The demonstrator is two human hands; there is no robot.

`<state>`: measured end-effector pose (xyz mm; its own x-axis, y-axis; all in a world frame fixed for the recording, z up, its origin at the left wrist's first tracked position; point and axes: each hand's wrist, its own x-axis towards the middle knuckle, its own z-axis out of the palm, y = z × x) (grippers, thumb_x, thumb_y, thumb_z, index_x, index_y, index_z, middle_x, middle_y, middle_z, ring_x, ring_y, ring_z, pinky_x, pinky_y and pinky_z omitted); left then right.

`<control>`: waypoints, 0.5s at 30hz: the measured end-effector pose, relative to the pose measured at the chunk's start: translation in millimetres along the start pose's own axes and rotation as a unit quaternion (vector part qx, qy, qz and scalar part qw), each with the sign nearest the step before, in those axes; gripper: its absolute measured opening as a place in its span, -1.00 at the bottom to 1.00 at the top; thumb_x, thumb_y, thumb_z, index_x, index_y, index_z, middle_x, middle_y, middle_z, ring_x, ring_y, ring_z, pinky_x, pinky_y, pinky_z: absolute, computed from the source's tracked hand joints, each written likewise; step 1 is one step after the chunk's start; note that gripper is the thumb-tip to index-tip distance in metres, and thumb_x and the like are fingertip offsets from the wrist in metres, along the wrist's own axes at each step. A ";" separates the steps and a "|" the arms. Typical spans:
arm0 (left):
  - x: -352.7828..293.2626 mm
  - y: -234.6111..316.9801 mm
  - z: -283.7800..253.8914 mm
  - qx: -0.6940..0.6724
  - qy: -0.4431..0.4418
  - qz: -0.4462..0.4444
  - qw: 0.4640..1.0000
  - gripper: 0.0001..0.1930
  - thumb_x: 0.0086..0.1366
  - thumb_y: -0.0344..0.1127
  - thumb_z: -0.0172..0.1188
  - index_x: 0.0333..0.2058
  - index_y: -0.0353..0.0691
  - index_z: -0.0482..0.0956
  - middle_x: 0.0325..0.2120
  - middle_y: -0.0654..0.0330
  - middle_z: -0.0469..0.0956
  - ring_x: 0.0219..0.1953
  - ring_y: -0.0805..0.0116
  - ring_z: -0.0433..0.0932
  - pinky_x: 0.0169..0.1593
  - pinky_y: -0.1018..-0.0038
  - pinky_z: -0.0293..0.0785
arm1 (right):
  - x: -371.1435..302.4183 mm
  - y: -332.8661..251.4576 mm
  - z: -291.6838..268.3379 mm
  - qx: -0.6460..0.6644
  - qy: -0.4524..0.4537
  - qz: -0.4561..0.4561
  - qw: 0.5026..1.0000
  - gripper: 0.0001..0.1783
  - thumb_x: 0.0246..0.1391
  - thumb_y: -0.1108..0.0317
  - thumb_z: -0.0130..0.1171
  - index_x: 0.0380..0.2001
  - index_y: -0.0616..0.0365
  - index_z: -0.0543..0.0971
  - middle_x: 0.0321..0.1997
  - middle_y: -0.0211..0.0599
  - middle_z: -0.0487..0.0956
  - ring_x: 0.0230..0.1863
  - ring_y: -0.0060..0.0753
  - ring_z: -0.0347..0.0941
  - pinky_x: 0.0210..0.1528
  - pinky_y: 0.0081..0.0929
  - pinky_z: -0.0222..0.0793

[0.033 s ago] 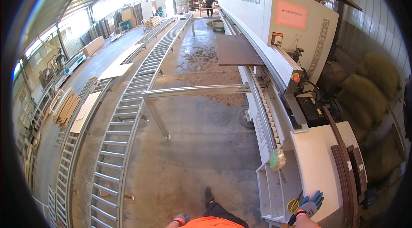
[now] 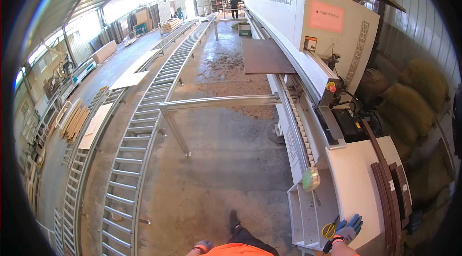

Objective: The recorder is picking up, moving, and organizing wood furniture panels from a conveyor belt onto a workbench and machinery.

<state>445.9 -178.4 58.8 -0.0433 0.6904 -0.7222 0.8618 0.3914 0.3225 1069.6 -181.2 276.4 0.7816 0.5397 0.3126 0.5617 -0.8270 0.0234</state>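
My right hand [image 2: 349, 231], in a blue and grey work glove, lies flat with its fingers apart on the white table top [image 2: 358, 183] at the machine's near end. It holds nothing. Beside its wrist is a pair of scissors with yellow handles [image 2: 328, 230]. Dark brown edge-banding coils [image 2: 380, 186] stand on the same top, to the right of the hand. Close against my orange top [image 2: 240, 249], my left hand [image 2: 204, 245] shows only in part, gloved and low in the view. Its fingers are too small and hidden to read.
A long white edge-banding machine [image 2: 288, 13] runs away on the right, with a dark brown panel [image 2: 267, 56] jutting from it. A metal support arm [image 2: 221, 102] crosses the floor toward a roller conveyor [image 2: 126, 174]. Stuffed sacks [image 2: 411, 102] stand far right; a person [image 2: 235, 6] is at the back.
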 end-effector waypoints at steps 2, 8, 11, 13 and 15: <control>1.0 -1.6 0.1 -0.029 -0.013 -0.020 0.999 -0.51 0.23 0.09 0.01 -0.06 -0.15 0.56 -0.06 -0.03 0.54 0.03 0.00 0.48 0.08 0.22 0.37 | -0.4 -0.1 -0.4 0.002 -0.003 0.002 1.000 -0.37 0.18 0.11 -0.02 0.28 0.07 0.19 0.37 -0.11 0.15 0.35 0.00 0.07 0.35 -0.12 0.00; 3.8 4.0 1.1 -0.001 -0.020 -0.010 1.000 -0.53 0.23 0.09 0.03 -0.08 -0.14 0.57 -0.08 0.00 0.55 0.02 0.02 0.49 0.07 0.22 0.38 | 0.6 2.9 4.0 -0.002 0.003 0.001 1.000 -0.37 0.18 0.11 -0.03 0.28 0.08 0.20 0.37 -0.11 0.15 0.35 0.02 0.08 0.34 -0.11 0.01; 3.7 3.0 1.6 -0.007 -0.020 -0.006 1.000 -0.53 0.22 0.08 0.04 -0.08 -0.13 0.58 -0.08 0.02 0.56 0.01 0.02 0.50 0.07 0.23 0.39 | 1.2 5.1 8.4 -0.006 0.011 -0.001 1.000 -0.38 0.18 0.10 -0.03 0.27 0.07 0.20 0.37 -0.12 0.16 0.34 0.01 0.09 0.34 -0.11 0.01; 3.4 1.8 2.6 -0.008 -0.017 -0.006 1.000 -0.53 0.22 0.08 0.04 -0.08 -0.13 0.58 -0.08 0.02 0.56 0.01 0.03 0.50 0.07 0.23 0.39 | 0.4 3.4 7.3 -0.005 0.011 0.002 1.000 -0.38 0.18 0.10 -0.03 0.27 0.07 0.20 0.37 -0.13 0.16 0.35 0.01 0.08 0.34 -0.11 0.01; 3.3 0.3 3.7 -0.009 -0.015 -0.006 1.000 -0.53 0.22 0.08 0.04 -0.08 -0.14 0.58 -0.08 0.02 0.56 0.01 0.03 0.50 0.07 0.23 0.39 | 0.1 1.1 3.6 -0.005 0.010 0.002 1.000 -0.38 0.18 0.10 -0.03 0.27 0.06 0.20 0.37 -0.13 0.16 0.35 0.00 0.08 0.34 -0.12 0.02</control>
<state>447.8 -178.3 54.2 -0.0390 0.6673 -0.7438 0.8523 0.4108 0.3239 1071.3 -181.5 273.1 0.7786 0.5327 0.3316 0.5553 -0.8311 0.0312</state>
